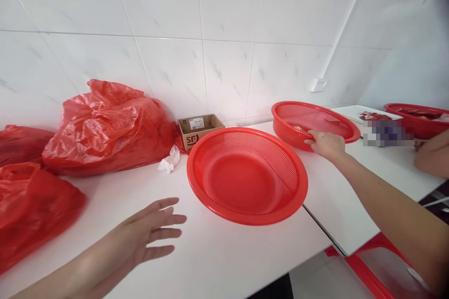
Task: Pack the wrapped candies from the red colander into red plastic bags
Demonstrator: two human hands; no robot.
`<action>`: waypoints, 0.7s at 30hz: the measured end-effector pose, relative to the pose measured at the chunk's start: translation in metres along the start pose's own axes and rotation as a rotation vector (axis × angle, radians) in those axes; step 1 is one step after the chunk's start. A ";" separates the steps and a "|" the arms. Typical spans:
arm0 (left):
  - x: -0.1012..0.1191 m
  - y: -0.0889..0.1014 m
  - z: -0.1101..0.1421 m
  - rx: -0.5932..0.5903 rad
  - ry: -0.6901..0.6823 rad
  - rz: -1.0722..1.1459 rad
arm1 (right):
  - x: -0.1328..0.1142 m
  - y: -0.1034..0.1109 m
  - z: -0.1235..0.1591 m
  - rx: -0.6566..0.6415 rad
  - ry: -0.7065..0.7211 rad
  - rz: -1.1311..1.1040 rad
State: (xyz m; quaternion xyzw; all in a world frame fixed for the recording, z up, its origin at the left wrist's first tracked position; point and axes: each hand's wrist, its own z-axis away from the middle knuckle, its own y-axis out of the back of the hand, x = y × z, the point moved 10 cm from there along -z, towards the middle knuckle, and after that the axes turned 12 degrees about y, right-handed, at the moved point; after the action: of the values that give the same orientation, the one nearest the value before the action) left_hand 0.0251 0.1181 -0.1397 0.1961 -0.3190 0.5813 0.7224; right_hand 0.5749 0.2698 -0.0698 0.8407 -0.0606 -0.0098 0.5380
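Observation:
An empty red plastic colander (245, 184) with a meshed wall stands on the white table in front of me. My left hand (147, 231) hovers over the table to its left, fingers spread, touching nothing. Farther right, my right hand (326, 144) grips the near rim of a second red colander (291, 133). That colander is tilted, its far side raised; something small and pale shows inside it near my fingers, too little to name.
Red plastic bags (112, 131) fill the left side. By the wall are a cardboard box (199, 131) and crumpled white tissue (170, 160). At right, another person's arm (433, 156) is near a third red basin (421, 119) and a white tray (354, 111). A seam (322, 229) divides the tables.

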 end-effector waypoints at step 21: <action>0.027 -0.051 0.032 -0.157 -0.257 -0.864 | -0.286 0.170 0.164 0.166 0.857 -0.230</action>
State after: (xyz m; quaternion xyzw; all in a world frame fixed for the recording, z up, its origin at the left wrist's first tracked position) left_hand 0.0700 0.1040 -0.0941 0.3266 -0.3382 0.1720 0.8657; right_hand 0.2622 0.0831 0.0015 0.8103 0.2611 0.2845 0.4407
